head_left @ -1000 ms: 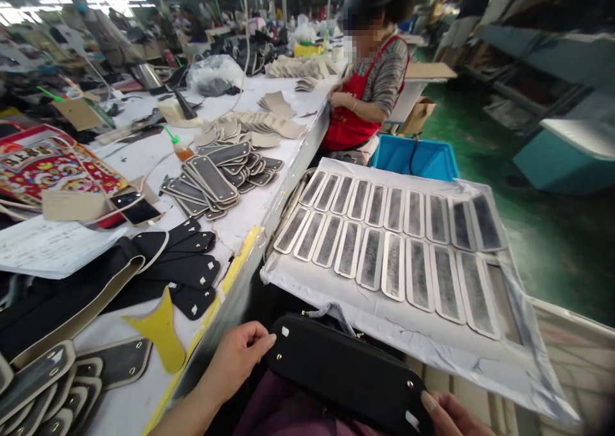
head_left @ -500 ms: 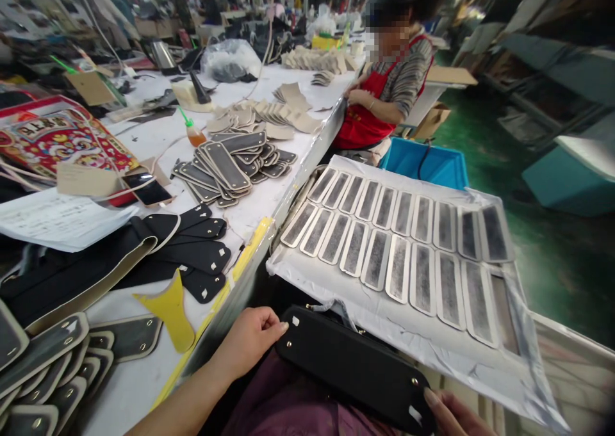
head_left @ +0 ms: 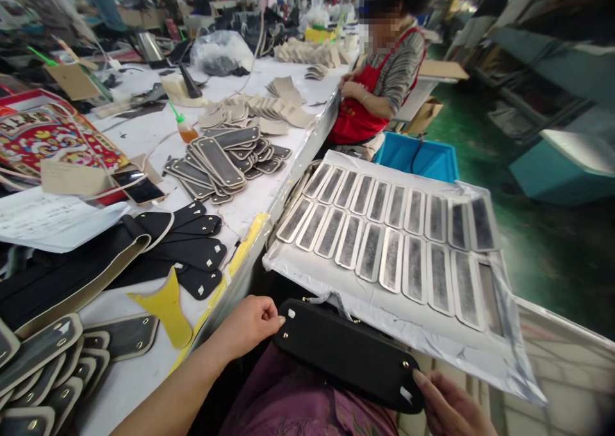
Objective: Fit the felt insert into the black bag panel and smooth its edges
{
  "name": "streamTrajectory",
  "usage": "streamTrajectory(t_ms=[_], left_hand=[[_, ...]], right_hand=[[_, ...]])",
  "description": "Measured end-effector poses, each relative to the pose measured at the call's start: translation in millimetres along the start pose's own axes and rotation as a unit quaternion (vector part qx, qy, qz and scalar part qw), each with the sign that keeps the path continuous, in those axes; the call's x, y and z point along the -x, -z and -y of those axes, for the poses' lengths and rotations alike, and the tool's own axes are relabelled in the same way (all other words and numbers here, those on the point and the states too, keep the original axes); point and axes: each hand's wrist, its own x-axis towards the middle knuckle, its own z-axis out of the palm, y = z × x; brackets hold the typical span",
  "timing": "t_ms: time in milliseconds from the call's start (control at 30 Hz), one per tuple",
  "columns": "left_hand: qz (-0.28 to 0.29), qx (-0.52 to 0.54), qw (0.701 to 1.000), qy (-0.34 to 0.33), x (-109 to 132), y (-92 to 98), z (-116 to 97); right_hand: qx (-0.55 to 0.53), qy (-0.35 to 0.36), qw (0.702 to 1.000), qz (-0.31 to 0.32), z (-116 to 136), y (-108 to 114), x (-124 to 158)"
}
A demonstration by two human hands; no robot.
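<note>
A long black strap-like panel (head_left: pixel 343 359) with rounded ends spans between my hands above my lap. It carries brass-coloured studs and a white mark at each end. My left hand (head_left: pixel 257 326) pinches its left end between thumb and curled fingers. At the right end, my right hand (head_left: pixel 444 401) grips the edge with the thumb on top; its other fingers are partly hidden. Beyond the panel lies a white-covered board (head_left: pixel 307 276) with two rows of grey rounded strips (head_left: pixel 369 250) edged in pale material.
Left on the table are a yellow piece (head_left: pixel 168 308), stacked studded strips (head_left: pixel 52 365), black straps (head_left: pixel 192 257), another strip pile (head_left: pixel 221 161) and a glue bottle (head_left: pixel 185 125). A co-worker in a red apron (head_left: pixel 358 122) sits beyond the board, beside a blue bin (head_left: pixel 418 157).
The view has shifted slightly, so the surroundings sit a little further left. Both hands keep hold of the black panel, its right end now slightly higher in view.
</note>
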Motion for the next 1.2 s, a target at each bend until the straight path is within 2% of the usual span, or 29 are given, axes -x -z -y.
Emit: streamTrajectory(t_ms=[100, 167, 200, 233, 300, 367, 433, 500, 567, 633, 733, 933, 1067, 1200], left_hand=[[0.002, -0.082, 0.997, -0.012, 5.1, -3.2, -2.0], [-0.004, -0.154, 0.988, -0.027, 7.1, -7.2, 3.7], [-0.032, -0.197, 0.978, -0.055, 6.3, -10.2, 7.3], [-0.085, -0.238, 0.960, -0.122, 4.2, -14.2, 9.7], [-0.157, -0.309, 0.897, -0.275, -2.3, -26.6, 6.1], [-0.185, -0.350, 0.828, -0.396, -9.3, -46.3, -12.1], [-0.176, -0.364, 0.783, -0.474, -15.2, -73.0, -39.8], [-0.143, -0.366, 0.754, -0.527, -20.4, -103.1, -66.2], [-0.099, -0.363, 0.739, -0.559, -25.7, -130.5, -83.2], [-0.071, -0.360, 0.747, -0.554, -30.5, -150.2, -89.8], [-0.045, -0.351, 0.777, -0.521, -34.5, -162.1, -90.0], [0.023, -0.325, 0.828, -0.456, -31.2, -160.3, -98.8], [0.045, -0.325, 0.842, -0.428, -28.5, -162.9, -105.6], [0.050, -0.347, 0.844, -0.406, -26.0, -166.7, -109.5]], right_hand=[[0.042, 0.041, 0.998, -0.011, 0.6, 0.9, -0.2], [0.068, 0.071, 0.995, -0.029, 1.5, 2.4, -1.3], [0.077, 0.084, 0.993, -0.038, 1.8, 3.4, -2.2], [0.085, 0.093, 0.991, -0.047, 1.8, 4.5, -3.2], [0.096, 0.112, 0.987, -0.062, 0.9, 6.4, -4.7], [0.097, 0.129, 0.984, -0.076, -1.0, 7.9, -4.4], [0.086, 0.137, 0.983, -0.084, -3.4, 9.0, -3.0], [0.075, 0.140, 0.984, -0.084, -6.2, 10.4, -1.9], [0.066, 0.141, 0.984, -0.081, -9.5, 12.3, -2.4], [0.054, 0.140, 0.986, -0.078, -12.7, 14.5, -4.3], [0.016, 0.121, 0.990, -0.066, -15.4, 17.3, -7.8], [-0.058, 0.053, 0.997, -0.008, -10.8, 22.7, -9.5], [-0.028, 0.064, 0.998, 0.009, -9.6, 27.6, -9.5], [0.029, 0.080, 0.996, 0.010, -9.8, 31.7, -9.6]])
